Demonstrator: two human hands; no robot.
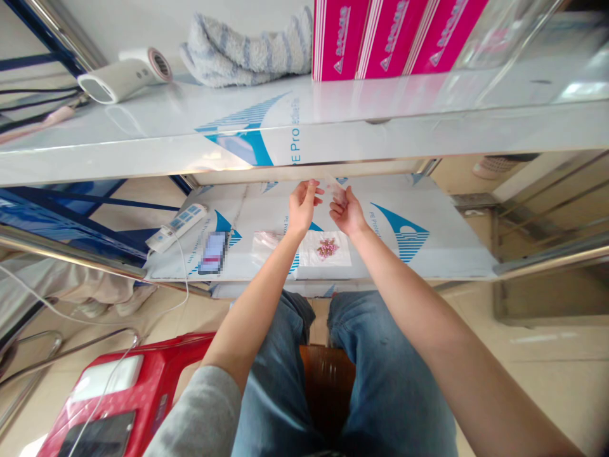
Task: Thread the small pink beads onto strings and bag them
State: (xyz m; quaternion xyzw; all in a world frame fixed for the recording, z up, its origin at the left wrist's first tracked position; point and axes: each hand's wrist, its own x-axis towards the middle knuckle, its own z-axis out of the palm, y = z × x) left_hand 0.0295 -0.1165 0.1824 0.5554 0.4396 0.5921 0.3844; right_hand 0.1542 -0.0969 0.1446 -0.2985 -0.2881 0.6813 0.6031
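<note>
Head view, dial: centred on the pink beads (327, 249), twelve o'clock pointing away from the seated person.
Pink beads: a small heap at the dial's centre, with a flat pale bag (310, 255) on the lower shelf (457, 247); whether inside or on top cannot be told.
Right hand (349, 212): at one o'clock, raised above the shelf, fingers curled closed on a clear packet.
Clear packet (337, 190): near twelve o'clock, see-through, a pinkish tint within; exact contents too small to read.
Left hand (305, 203): at eleven o'clock, apart from the right hand, thumb and forefinger close together; whether anything sits between them cannot be told.
Second bag (266, 244): at nine o'clock, lying flat beside the pale bag.
Phone (212, 252): farther out at nine o'clock, near the power strip (176, 227).
Handling of packet: thin film probably slips and creases, so a pinch at its edge, mouth upward, should serve best.
Handling of beads: likely to roll if knocked; wrists are best kept high above the heap.
</note>
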